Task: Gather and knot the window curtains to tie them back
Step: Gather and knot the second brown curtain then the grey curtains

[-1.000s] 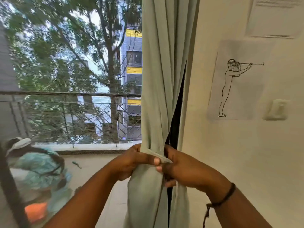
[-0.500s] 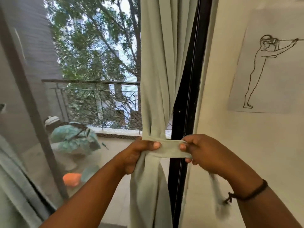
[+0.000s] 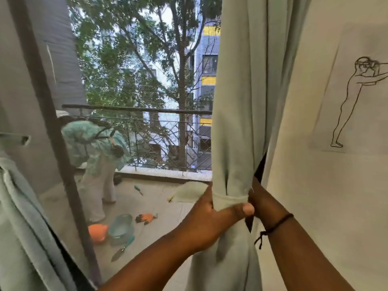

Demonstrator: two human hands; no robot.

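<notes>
Left hand: the left hand (image 3: 206,222) is wrapped round the gathered curtain (image 3: 241,101), thumb laid across the front just under the fabric band (image 3: 230,199), pressing it flat against the bundle.
Right hand: the right hand (image 3: 259,201) reaches in from 3 o'clock of the bundle; its fingers go behind the cloth, so I cannot tell whether they are pinching the band's end or only bracing it. A dark cord bracelet (image 3: 275,226) sits on that wrist.
Task's thing: the pale green curtain hangs at the right edge of the window, cinched by the band at roughly the lower third of the frame, loose folds falling below.
Step in hand: judged as snugging the wrap before the knot is closed.
Doing it well: keep the thumb pinning the band so it cannot slip down; draw the free end firmly toward 3 o'clock, level rather than slanted; tuck stray pleats in first.
Risk: easing the thumb too soon would likely let the gather spread.
Outward: a wall drawing (image 3: 352,101) at 2 o'clock; a second curtain (image 3: 23,217) at 8 o'clock; balcony railing (image 3: 136,110) beyond the glass.
</notes>
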